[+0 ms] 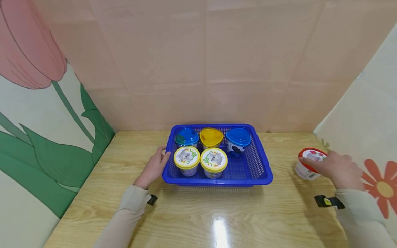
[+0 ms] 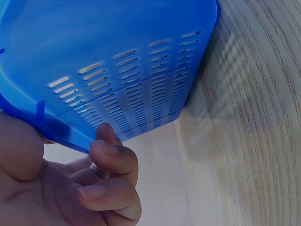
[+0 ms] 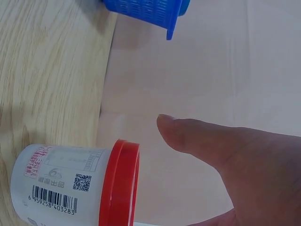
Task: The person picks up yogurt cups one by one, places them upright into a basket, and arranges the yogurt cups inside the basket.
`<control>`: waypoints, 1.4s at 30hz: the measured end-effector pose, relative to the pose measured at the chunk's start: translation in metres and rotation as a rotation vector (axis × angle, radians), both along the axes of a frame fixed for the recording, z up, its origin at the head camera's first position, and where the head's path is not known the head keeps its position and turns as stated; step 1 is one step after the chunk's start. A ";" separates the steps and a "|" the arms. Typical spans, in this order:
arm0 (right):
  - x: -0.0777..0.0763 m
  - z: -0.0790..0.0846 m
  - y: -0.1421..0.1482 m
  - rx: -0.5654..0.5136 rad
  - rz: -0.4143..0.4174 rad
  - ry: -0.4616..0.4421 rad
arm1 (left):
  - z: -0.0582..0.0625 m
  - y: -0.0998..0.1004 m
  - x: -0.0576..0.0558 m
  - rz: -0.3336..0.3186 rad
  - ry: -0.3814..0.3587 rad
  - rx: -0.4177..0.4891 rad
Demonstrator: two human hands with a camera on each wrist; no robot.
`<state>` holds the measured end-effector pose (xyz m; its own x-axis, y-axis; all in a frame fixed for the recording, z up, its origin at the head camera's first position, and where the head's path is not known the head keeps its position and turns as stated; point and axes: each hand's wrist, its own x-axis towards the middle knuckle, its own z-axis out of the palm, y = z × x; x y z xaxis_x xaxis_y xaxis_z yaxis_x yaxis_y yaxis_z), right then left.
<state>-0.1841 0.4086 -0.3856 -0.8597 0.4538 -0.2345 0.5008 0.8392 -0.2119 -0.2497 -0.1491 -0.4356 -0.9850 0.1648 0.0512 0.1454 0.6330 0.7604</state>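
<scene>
My left hand [image 1: 153,168] is at the left end of a blue plastic basket [image 1: 217,181]. In the left wrist view its thumb lies on the rim and the fingers curl against the outside, gripping the slotted basket wall [image 2: 108,28]. Far to the right, a white tub with a red lid [image 1: 307,172] stands upright on the table. Over it hovers my right hand [image 1: 344,170], overlapping the lid in the head view. From the right wrist, the straight thumb [image 3: 193,134] shows apart from the red lid [image 3: 120,183]; the other fingers are mostly hidden.
Inside the basket, two tubs with round yellow-edged lids [image 1: 214,159] sit in front. Behind them stand two blue-lidded tubs [image 1: 238,137] and one yellow-lidded tub [image 1: 211,136]. A pinkish covering [image 1: 204,69] rises behind the wooden table [image 1: 186,220]; patterned panels flank both sides.
</scene>
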 end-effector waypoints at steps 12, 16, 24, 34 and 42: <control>-0.001 -0.003 0.005 -0.024 -0.003 -0.013 | -0.001 0.000 0.000 0.000 0.016 -0.006; -0.003 -0.006 0.005 -0.035 -0.025 -0.055 | -0.001 0.000 0.000 0.001 0.013 -0.005; -0.004 -0.012 0.008 -0.047 -0.002 -0.055 | -0.001 0.000 0.000 0.001 0.002 -0.002; -0.013 -0.017 0.013 -0.089 -0.049 -0.088 | -0.003 0.000 -0.002 0.006 0.013 -0.004; -0.016 -0.020 0.011 -0.073 -0.072 -0.079 | -0.003 0.000 -0.001 -0.001 0.012 0.008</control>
